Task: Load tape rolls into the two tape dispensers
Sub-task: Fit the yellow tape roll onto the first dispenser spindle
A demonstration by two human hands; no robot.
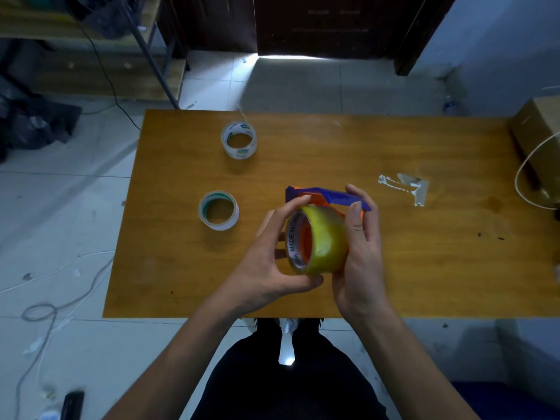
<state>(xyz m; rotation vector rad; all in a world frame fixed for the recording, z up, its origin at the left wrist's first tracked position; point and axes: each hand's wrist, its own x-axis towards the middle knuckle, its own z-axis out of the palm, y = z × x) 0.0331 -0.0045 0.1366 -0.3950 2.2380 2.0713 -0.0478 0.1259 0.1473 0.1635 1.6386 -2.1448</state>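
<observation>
Both hands hold a yellowish tape roll [325, 237] above the middle of the wooden table [424, 253]. The roll sits on the orange hub of a blue and orange tape dispenser [327, 197], whose handle sticks out behind it. My left hand [272, 262] grips the roll's left rim with thumb below and fingers on top. My right hand [360, 256] wraps the roll's right side and the dispenser. Two more rolls lie flat on the table: a clear roll [238, 140] at the back left and a white-edged roll [218, 210] nearer. No second dispenser is visible.
Scraps of torn tape [406, 184] stick to the table right of the dispenser. A cardboard box [539, 128] with a white cord [521, 177] occupies the right edge. Cables lie on the tiled floor [60, 222] to the left; a metal shelf [91, 40] stands at the back left.
</observation>
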